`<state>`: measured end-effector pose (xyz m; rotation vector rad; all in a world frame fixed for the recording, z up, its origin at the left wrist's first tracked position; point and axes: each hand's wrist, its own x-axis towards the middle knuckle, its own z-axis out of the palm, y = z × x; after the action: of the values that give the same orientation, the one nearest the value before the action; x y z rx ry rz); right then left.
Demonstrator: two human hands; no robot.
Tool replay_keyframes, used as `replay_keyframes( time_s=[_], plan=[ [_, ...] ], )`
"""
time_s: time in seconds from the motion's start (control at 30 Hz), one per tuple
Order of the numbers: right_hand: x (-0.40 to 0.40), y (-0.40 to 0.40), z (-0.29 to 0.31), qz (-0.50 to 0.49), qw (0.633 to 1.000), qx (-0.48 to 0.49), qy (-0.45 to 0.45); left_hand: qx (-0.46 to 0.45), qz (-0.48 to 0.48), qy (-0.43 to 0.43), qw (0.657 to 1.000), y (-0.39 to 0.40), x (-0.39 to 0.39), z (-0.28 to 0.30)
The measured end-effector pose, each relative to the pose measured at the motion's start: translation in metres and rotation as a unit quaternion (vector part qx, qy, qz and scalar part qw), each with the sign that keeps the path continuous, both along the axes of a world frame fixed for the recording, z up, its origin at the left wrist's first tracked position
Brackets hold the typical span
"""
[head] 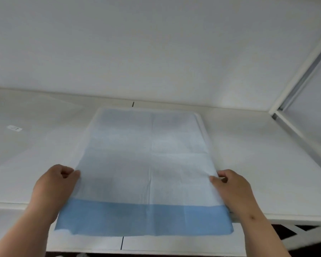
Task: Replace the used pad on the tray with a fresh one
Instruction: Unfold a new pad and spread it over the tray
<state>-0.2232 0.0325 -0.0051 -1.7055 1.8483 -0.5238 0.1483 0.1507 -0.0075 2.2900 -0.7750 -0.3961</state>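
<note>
Pad (146, 164), long axis running away from viewer, side edges pinched by left hand (54, 184), right hand (232, 188)

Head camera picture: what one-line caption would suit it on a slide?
Both hands, left hand and right hand, pinch the side edges of a blue-bordered pad spread over a white surface.

I seem to stand in a plain indoor room, likely a home: a bare white wall (156, 43), a white bench (258, 154), a white-framed panel (304, 75) at my right.
</note>
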Motion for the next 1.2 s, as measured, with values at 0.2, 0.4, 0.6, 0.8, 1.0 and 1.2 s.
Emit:
replay_keyframes(
  time_s=[0.2, 0.4, 0.6, 0.8, 1.0, 1.2],
  plan=[
    [-0.006, 0.000, 0.000, -0.014, 0.997, 0.002, -0.074, -0.012, 0.015, 0.091, 0.996, 0.004, 0.003, -0.001],
    [-0.007, -0.005, 0.002, -0.100, 0.956, 0.068, -0.268, -0.057, 0.052, 0.289, 0.954, 0.004, 0.010, 0.005],
    [-0.012, -0.007, 0.003, -0.063, 0.974, 0.106, -0.190, -0.015, 0.024, 0.292, 0.956, 0.002, 0.017, 0.004],
    [-0.009, -0.009, 0.013, -0.034, 0.979, 0.109, -0.171, 0.027, -0.062, 0.228, 0.971, -0.009, 0.023, 0.007],
    [-0.009, -0.012, 0.016, -0.022, 0.978, 0.121, -0.167, 0.041, -0.092, 0.240, 0.965, -0.013, 0.032, 0.009],
    [-0.019, -0.019, 0.022, 0.002, 0.977, 0.136, -0.167, 0.019, -0.106, 0.259, 0.960, -0.015, 0.039, 0.012]
  ],
)
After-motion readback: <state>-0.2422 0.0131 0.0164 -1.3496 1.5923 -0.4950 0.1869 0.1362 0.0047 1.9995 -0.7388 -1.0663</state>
